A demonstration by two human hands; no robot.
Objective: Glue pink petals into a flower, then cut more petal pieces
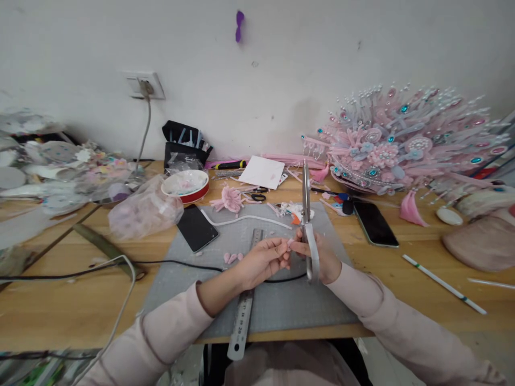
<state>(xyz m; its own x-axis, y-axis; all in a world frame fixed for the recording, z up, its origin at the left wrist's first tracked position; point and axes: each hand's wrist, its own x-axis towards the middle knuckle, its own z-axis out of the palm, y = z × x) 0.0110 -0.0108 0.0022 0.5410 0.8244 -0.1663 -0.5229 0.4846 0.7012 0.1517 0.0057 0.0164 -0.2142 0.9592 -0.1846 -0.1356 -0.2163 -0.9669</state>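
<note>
Above the grey cutting mat (322, 308), my left hand (259, 262) is closed, its fingertips pinching a small pale pink piece (290, 244). The fingertips of my right hand (325, 260) meet the same piece from the other side. Scissors (306, 195) with a light grey handle are held in my right hand, blades pointing up and away from me. Fingers partly hide the pink piece, so its exact shape cannot be made out. Several similar pink teardrop-shaped pieces (233, 258) lie on the mat left of my hands. A steel ruler (240, 324) runs under my left wrist.
Left are a black phone (197, 228), a red-rimmed white bowl (203, 193) and plastic bags (140, 209). A black cable (181, 262) crosses the mat. Right stand a large pink beaded headdress (386, 145), another phone (376, 222) and a white stick (444, 284).
</note>
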